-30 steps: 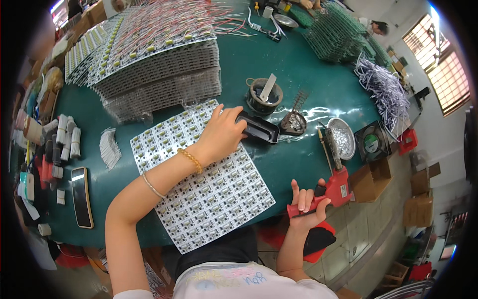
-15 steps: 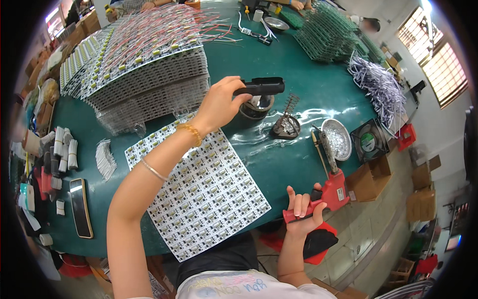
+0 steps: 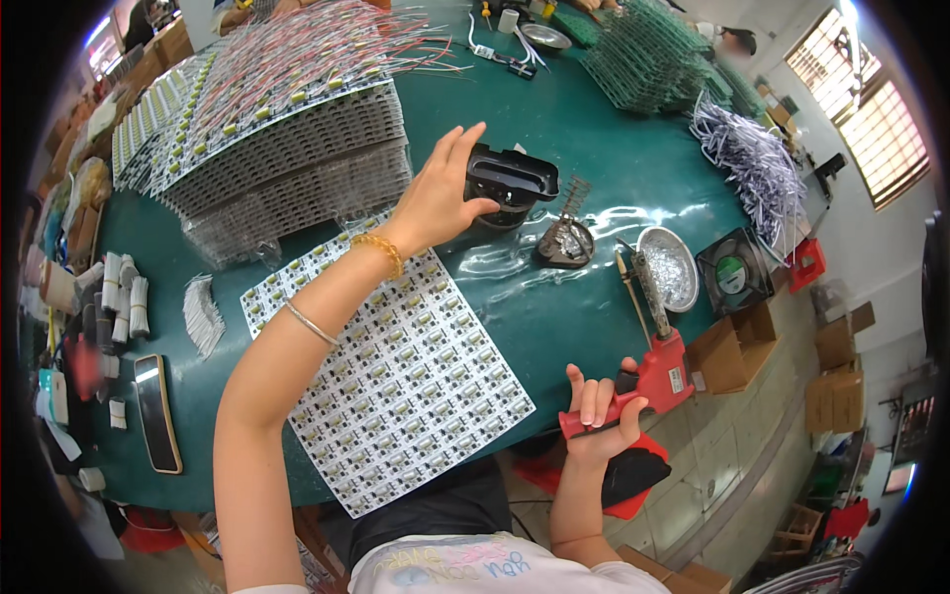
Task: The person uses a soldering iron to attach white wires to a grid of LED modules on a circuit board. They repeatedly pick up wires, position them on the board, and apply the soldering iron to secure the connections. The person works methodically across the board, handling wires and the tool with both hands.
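My left hand [image 3: 435, 198] is at the far side of the work, its fingers stretched and the thumb apart. It is beside a black oblong plastic piece [image 3: 515, 176] with a raised rim, which is over a round dark container [image 3: 503, 216]. Whether the fingertips touch that piece I cannot tell. My right hand [image 3: 601, 416] is wrapped round the grip of a red soldering gun [image 3: 665, 376], its metal barrel pointing away from me. Under my left forearm a white panel of small circuit boards [image 3: 416, 386] lies at the table's near edge.
Beyond the forearm rises a tall stack of board panels [image 3: 287, 148] topped with red and white wires. A coiled soldering iron stand [image 3: 566, 246], a silvery dish [image 3: 669, 267], a fan [image 3: 734, 277] and white wires [image 3: 749, 163] are to the right. A phone [image 3: 158, 414] lies left.
My left hand has spread its fingers off the black plastic piece. That piece has tipped to show its hollow side. The right hand keeps its hold on the soldering gun.
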The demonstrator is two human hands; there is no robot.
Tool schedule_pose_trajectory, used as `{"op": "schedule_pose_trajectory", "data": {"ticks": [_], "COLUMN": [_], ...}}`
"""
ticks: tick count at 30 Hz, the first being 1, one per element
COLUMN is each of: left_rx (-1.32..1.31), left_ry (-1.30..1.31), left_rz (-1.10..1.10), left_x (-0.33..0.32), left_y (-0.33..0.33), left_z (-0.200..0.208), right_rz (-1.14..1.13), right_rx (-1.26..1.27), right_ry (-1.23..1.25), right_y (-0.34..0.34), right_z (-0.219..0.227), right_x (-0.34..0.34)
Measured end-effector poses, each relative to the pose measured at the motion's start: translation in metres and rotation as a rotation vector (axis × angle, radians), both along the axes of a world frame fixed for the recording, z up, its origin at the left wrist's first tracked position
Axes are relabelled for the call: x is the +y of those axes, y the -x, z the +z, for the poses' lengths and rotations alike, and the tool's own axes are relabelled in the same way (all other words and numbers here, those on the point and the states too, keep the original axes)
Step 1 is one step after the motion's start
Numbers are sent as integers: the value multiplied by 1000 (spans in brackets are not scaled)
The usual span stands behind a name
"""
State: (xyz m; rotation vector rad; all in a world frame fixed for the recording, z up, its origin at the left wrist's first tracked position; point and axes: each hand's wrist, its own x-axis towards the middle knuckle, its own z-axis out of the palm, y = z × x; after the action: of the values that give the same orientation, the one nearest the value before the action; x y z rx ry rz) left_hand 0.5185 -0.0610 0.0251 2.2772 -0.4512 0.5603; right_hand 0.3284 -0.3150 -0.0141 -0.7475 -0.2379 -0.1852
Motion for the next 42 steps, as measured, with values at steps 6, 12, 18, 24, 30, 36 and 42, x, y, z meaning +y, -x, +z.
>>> {"op": "schedule_pose_trajectory", "data": {"ticks": [6,12,18,24,30,36,42], "left_rx": [79,96,138,73,307,511,476], "left_ry": [46,84,162,146,-328,-496,-437], "left_rz": [-17,34,87,31,-1,252,216], "left_x": [-7,-23,-36,-22,44,94,100], "left_y": [0,-1,-9,13,164,261,275], "left_z": [-7,-18,-15,-10,22,9,-8], "right_rz": [-8,0,7,-3,-56,48,119], "right_rx": [3,-8,-10,-4,52,36,121], "right_ry": [-7,-18,-30,-27,-49,-116,-94], "right_y": [0,0,-1,-3,-1,-3,-2], "right_z": [-1,-3,-2,2,-1,0,8], "right_x": [0,-2,-3,1,-3,-4,-3]}}
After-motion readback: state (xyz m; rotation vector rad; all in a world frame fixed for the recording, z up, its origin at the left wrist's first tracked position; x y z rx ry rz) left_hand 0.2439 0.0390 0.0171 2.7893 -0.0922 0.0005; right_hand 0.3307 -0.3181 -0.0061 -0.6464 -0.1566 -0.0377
